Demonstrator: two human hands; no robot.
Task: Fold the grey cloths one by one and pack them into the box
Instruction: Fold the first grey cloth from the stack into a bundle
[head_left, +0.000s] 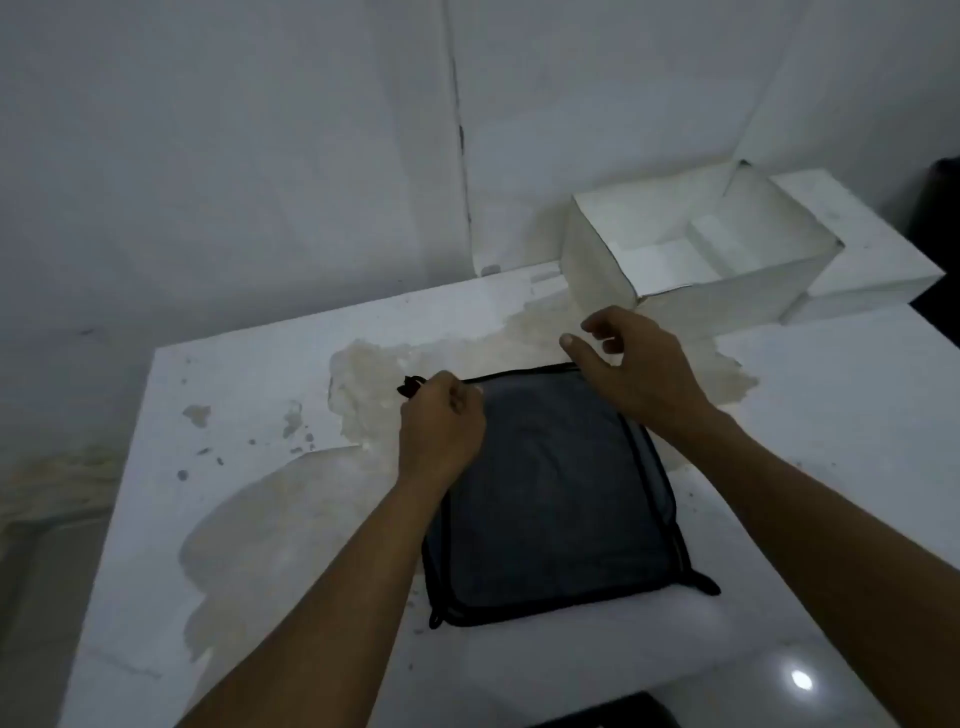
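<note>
While the left hand (441, 421) sits curled into a near-fist on the far-left corner of the grey cloth (550, 499), its fingers pinch that corner, and a short black corner tail (410, 387) pokes out just past the knuckles. Right hand (634, 364) is over the far-right corner: fingers (571, 343) loosely bent and spread, gripping nothing, tips above the black hem; can't tell if they touch it. Cloth is square-ish, grey with black edging, flat on the white table (805, 415). It runs from under both sets of fingers back toward the wrists, with the near corners well behind the hands. The doubled black edge along the side under the right forearm looks like stacked layers; can't confirm. White cardboard box (597, 270) stands open just beyond the right fingertips, flaps up and out, nothing grey visible inside. It's well apart from the left fingers. Tabletop ahead of and left of the left fingers is stained and peeled, beige patches (363, 384). Dark object (608, 714) at the bottom edge, behind both wrists, too cropped to identify.
</note>
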